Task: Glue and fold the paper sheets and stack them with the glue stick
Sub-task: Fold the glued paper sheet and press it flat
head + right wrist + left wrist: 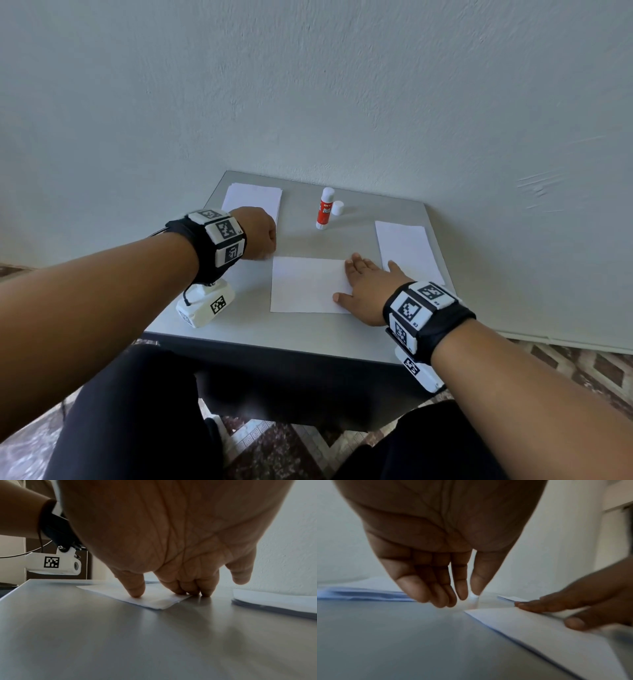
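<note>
Pressing flat on the near sheet of paper (pixel 306 286), the right hand (pixel 366 291) lies palm down with its fingers straight and spread, their tips on the sheet's right edge and the thumb on its near right corner; its grip is open, holding nothing. In the right wrist view the fingertips (pixel 137 593) touch the paper at the grey table (pixel 239 329). Left of the sheet, the left hand (pixel 258 236) hangs over the table with the wrist bent down; the left wrist view shows its fingers (pixel 423 593) loosely extended downward, close together, just above the table near the sheet's far left corner, so that grip is open and empty too. Farther back on the right lies a stack of sheets (pixel 407 251), just beside the right hand's little finger. At the far left lies another stack of paper (pixel 253 198), partly behind the left hand. Between them toward the wall stands the glue stick (pixel 324 209), upright, with its white cap (pixel 337 208) standing just beside it
</note>
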